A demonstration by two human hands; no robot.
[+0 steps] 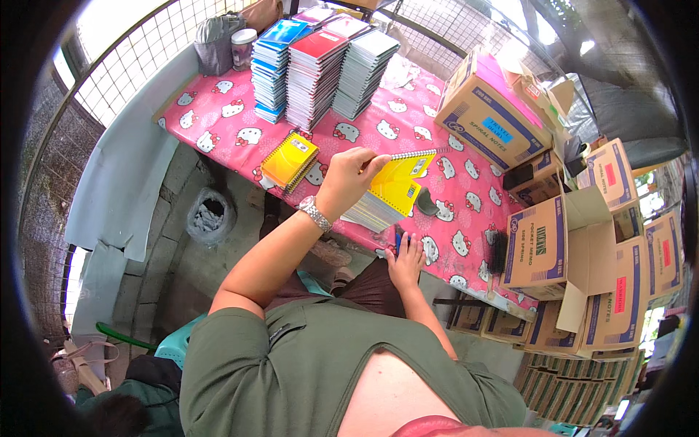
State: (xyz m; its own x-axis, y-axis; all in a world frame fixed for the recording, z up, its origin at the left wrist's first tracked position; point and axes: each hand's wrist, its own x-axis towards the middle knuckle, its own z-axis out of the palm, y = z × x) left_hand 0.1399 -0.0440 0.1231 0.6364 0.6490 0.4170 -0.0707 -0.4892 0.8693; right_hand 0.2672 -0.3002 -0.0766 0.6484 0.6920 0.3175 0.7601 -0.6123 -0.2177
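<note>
At the table's near edge, my left hand (pixel 354 178), with a metal watch on its wrist, pinches a yellow spiral notebook (pixel 403 168) by its left end. That notebook is tilted up above a stack of yellow notebooks (pixel 375 209), its wire coil along the upper edge. My right hand (pixel 406 264) rests at the table edge just in front of the stack, its fingers closed around a slim blue object (pixel 398 236), mostly hidden. Left of my left hand lies a smaller pile of yellow spiral notebooks (pixel 290 160). A small dark grey object (pixel 427 205) sits right of the stack.
Tall stacks of blue notebooks (pixel 270 80), red notebooks (pixel 314 84) and white-covered notebooks (pixel 366 76) stand at the back of the pink patterned table (pixel 233 149). Cardboard boxes (pixel 486 109) crowd the right side. A black brush (pixel 497 253) lies at the right edge. A plastic bag (pixel 211 217) stands below left.
</note>
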